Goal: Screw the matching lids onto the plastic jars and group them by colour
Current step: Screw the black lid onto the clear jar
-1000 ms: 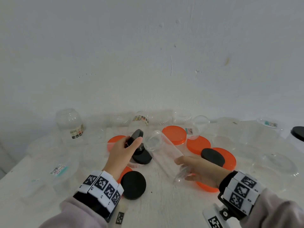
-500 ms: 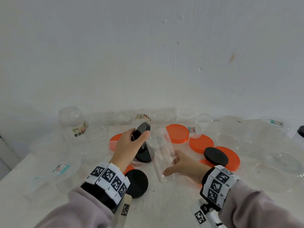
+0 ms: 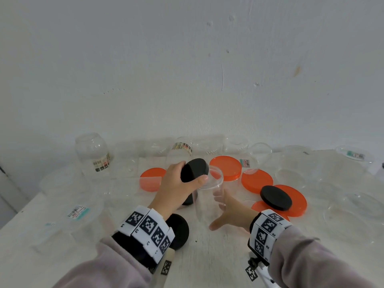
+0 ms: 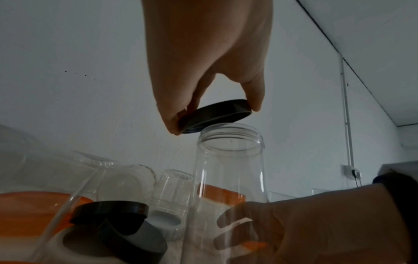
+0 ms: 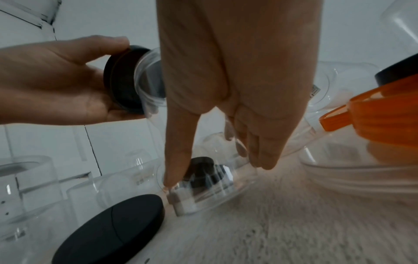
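1. Compared to a second ago, the clear jar [image 3: 208, 196] is standing upright on the desk [image 3: 218, 256] instead of lying tilted on its side, and the black lid [image 3: 194, 169] is sitting right at the jar's rim rather than off to the left of it.
2. The desk is whitish and pushed against a plain white wall [image 3: 187, 69], with empty clear jars along the back and orange lids [image 3: 225, 168] plus more black lids [image 3: 276, 197] lying around.
3. The left hand [image 3: 176, 188] is pinching the black lid by its edge, thumb one side, fingers [image 4: 254, 92] the other, tilted just above the mouth. The right hand [image 3: 231, 215] is wrapping loosely round the jar's lower part, fingers [image 5: 260, 150] spread fairly wide.
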The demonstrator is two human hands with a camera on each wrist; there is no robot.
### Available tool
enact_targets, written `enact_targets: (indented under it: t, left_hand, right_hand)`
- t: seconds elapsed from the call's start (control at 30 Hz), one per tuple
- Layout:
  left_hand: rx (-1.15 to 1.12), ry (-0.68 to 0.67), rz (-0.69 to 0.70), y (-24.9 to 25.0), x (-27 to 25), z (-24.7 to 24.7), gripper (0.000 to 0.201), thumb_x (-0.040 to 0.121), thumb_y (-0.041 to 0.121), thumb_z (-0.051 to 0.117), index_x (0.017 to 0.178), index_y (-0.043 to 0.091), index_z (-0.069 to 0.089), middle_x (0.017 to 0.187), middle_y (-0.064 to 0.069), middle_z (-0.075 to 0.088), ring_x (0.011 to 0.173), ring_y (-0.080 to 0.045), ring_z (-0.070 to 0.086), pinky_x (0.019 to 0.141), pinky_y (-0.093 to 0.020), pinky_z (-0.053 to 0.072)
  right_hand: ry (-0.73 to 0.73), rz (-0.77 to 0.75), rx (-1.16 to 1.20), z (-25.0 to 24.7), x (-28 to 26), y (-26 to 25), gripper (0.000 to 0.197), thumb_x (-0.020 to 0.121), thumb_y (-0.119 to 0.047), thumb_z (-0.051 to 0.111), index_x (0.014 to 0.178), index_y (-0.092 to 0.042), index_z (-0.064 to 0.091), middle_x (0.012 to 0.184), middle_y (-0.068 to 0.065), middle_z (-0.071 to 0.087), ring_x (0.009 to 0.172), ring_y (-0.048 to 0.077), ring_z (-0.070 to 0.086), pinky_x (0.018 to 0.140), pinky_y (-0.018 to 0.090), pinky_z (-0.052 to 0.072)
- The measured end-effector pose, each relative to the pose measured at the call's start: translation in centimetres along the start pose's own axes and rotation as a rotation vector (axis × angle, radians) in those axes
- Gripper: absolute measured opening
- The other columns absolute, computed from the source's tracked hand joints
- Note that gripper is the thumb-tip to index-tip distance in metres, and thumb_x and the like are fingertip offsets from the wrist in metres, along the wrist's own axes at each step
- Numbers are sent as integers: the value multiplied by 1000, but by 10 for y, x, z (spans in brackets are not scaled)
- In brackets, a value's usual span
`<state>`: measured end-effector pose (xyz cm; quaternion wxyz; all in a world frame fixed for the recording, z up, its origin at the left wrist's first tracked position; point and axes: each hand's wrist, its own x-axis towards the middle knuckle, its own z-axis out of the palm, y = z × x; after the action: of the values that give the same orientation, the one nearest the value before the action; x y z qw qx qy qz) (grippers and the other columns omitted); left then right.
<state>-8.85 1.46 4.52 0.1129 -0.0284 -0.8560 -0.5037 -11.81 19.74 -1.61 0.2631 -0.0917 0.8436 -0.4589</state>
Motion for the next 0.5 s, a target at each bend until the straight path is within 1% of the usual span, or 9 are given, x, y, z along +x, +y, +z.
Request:
enact_targets:
  t: [0.1, 0.13, 0.2, 0.23, 0.27, 0.33, 0.4, 0.43, 0.5]
  left_hand:
    - [74, -37, -5, 0, 0, 4, 54, 78, 49, 72, 121, 22, 55, 119, 5, 52, 113, -12, 50, 94, -30, 44]
    - [80, -40, -10, 1, 0, 5, 55, 77, 48, 73, 121, 21, 54, 118, 7, 52, 114, -12, 49, 93, -29, 44]
    - [88, -33, 14, 3, -2, 8, 43, 76, 45, 75, 107, 29, 50, 107, 18, 48, 106, -7, 48, 82, -16, 40]
    - [98, -37, 22, 4, -3, 10, 43, 76, 45, 75, 106, 32, 47, 103, 23, 44, 104, -5, 46, 77, -12, 36]
    - [112, -48, 25, 5, -3, 12, 47, 76, 45, 75, 111, 32, 47, 104, 23, 42, 104, -4, 44, 75, -10, 34]
    - [163, -77, 39, 7, -3, 14, 68, 76, 48, 74, 132, 24, 44, 116, 18, 40, 110, -4, 39, 79, -12, 32]
    - [212, -113, 56, 9, -4, 17, 80, 76, 49, 73, 142, 20, 37, 127, 14, 36, 113, 0, 33, 81, -8, 28]
    - [232, -131, 74, 10, -5, 19, 81, 76, 49, 73, 143, 20, 36, 133, 12, 36, 115, 1, 31, 82, -7, 26]
    - [273, -150, 89, 12, -7, 22, 83, 77, 50, 72, 144, 20, 33, 142, 10, 33, 121, -1, 31, 89, -13, 26]
  right_hand:
    - [2, -39, 35, -3, -2, -1, 110, 64, -11, 87, 149, -22, 19, 153, 1, 31, 142, 24, 28, 114, 39, 29]
    - [8, -73, 64, -5, -3, -3, 111, 62, -12, 88, 149, -26, 20, 151, -3, 33, 141, 21, 28, 115, 39, 28]
    - [29, -161, 128, -6, -5, -8, 110, 60, -13, 89, 147, -35, 25, 145, -13, 41, 137, 12, 33, 114, 36, 27]
    - [43, -201, 153, -6, -6, -10, 107, 60, -13, 89, 144, -40, 28, 141, -17, 44, 134, 6, 36, 112, 32, 30]
    - [54, -232, 173, -6, -7, -13, 103, 60, -13, 88, 139, -46, 31, 137, -21, 46, 128, 0, 39, 106, 25, 35]
    - [77, -270, 195, -5, -9, -14, 94, 62, -13, 88, 126, -55, 34, 128, -27, 50, 115, -15, 42, 87, 10, 40]
    - [115, -290, 197, -3, -10, -13, 90, 63, -13, 89, 124, -52, 36, 124, -27, 52, 109, -19, 45, 76, 3, 41]
    - [125, -298, 198, -2, -10, -11, 89, 63, -12, 89, 126, -49, 36, 125, -24, 52, 109, -17, 46, 75, 1, 41]
    - [128, -309, 197, 0, -11, -9, 89, 64, -12, 88, 128, -46, 36, 127, -22, 52, 109, -17, 46, 75, 0, 40]
